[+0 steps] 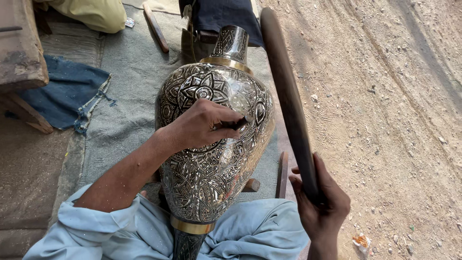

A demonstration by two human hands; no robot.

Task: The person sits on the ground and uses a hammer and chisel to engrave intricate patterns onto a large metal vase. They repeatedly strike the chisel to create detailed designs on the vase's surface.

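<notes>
Head view: a large engraved dark metal vase with brass bands (214,144) lies across the person's lap on a grey mat (130,82). Upon the vase's belly, the left hand (199,126) has its fingers closed round a small dark chisel (237,123). Right of the vase, the right hand (320,202) grips a long dark wooden baton (288,101), raised. A mistimed blow could hit the knuckles, or skid the chisel across the pattern.
</notes>
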